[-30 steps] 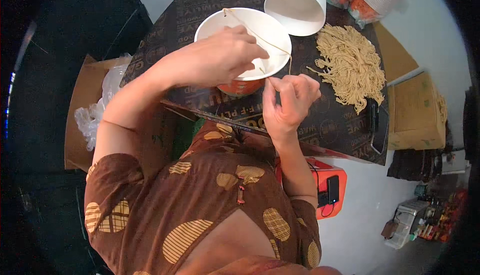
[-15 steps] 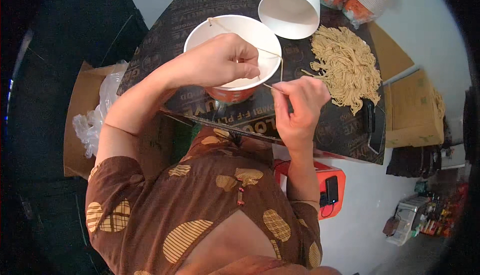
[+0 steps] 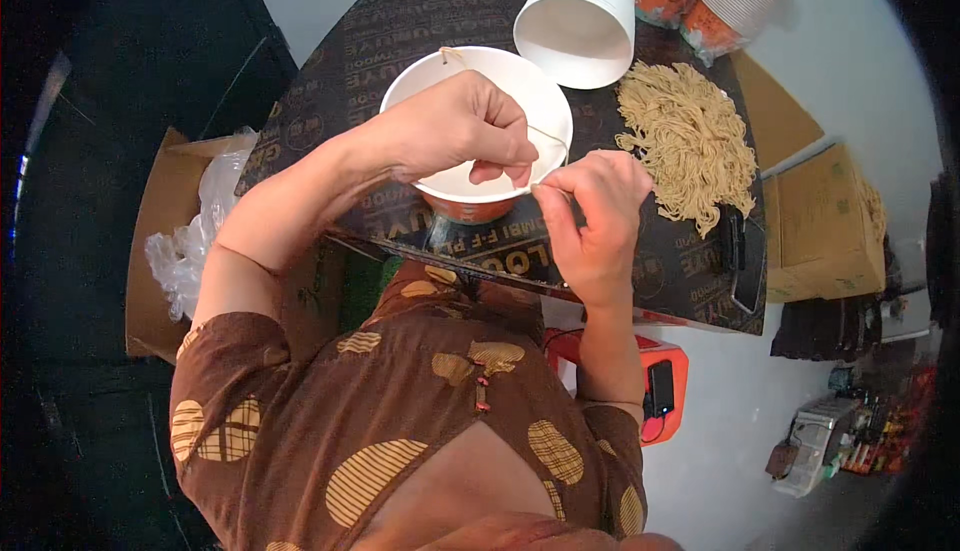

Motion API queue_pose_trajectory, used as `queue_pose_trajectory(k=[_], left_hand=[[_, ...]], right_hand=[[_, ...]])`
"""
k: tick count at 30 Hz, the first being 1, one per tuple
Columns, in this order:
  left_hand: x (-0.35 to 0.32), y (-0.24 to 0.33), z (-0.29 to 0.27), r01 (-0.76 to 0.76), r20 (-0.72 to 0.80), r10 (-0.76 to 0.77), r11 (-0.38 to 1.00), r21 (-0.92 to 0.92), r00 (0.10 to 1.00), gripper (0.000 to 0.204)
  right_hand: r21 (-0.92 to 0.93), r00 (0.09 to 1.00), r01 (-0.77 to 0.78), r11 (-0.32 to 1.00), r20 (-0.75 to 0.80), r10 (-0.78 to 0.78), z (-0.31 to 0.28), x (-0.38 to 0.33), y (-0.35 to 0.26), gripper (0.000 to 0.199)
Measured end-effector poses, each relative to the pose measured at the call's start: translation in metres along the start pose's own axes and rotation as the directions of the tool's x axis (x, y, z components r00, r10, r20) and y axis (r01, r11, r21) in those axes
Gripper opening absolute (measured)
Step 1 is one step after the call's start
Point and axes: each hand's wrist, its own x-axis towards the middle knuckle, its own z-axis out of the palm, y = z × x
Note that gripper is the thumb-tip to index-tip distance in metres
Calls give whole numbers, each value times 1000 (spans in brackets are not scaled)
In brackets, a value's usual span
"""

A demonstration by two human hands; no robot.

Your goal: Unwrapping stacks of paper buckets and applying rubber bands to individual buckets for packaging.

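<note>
A paper bucket (image 3: 468,211), white inside and orange outside, stands upright near the table's front edge. A thin tan cord (image 3: 548,135) crosses its mouth at the right, and a cord end (image 3: 446,52) hangs through the wall at the far rim. My left hand (image 3: 458,133) reaches over the mouth, fingers bent and pinched together just inside the right rim. Outside that rim, my right hand (image 3: 598,206) pinches the cord between thumb and forefinger. The cord's tip is hidden among the fingers. Right of the bucket lies a heap of tan cords (image 3: 690,146).
A stack of white buckets (image 3: 590,1) lies on its side behind, near wrapped stacks of orange buckets (image 3: 745,1). A black-handled tool (image 3: 738,251) rests at the table's (image 3: 620,296) right edge. Cardboard boxes (image 3: 825,221) flank the table; the left one holds clear plastic bags (image 3: 205,236).
The bucket has shifted slightly right and nearer me. My hands have come closer together at its right rim, and the short cord length showing between them is now hidden.
</note>
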Motion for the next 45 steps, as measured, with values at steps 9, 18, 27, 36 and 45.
queue_pose_trajectory(k=[9, 18, 27, 36, 45], left_hand=[[3, 3, 3, 34, 97, -35, 999, 8, 995, 8], [7, 2, 6, 44, 147, -46, 999, 14, 988, 9], [10, -6, -1, 66, 184, -57, 997, -42, 981, 9], [9, -1, 2, 38, 185, -40, 999, 17, 982, 10], [14, -4, 2, 35, 188, -36, 999, 7, 982, 11]], right_hand=[[88, 999, 31, 996, 35, -35, -15, 20, 9, 11], [186, 966, 234, 954, 69, -251, 1, 48, 27, 23], [151, 980, -198, 969, 38, 195, -13, 12, 10, 14], [193, 980, -198, 961, 57, 191, -4, 3, -1, 19], [221, 979, -189, 957, -40, 202, 7, -1, -5, 18]])
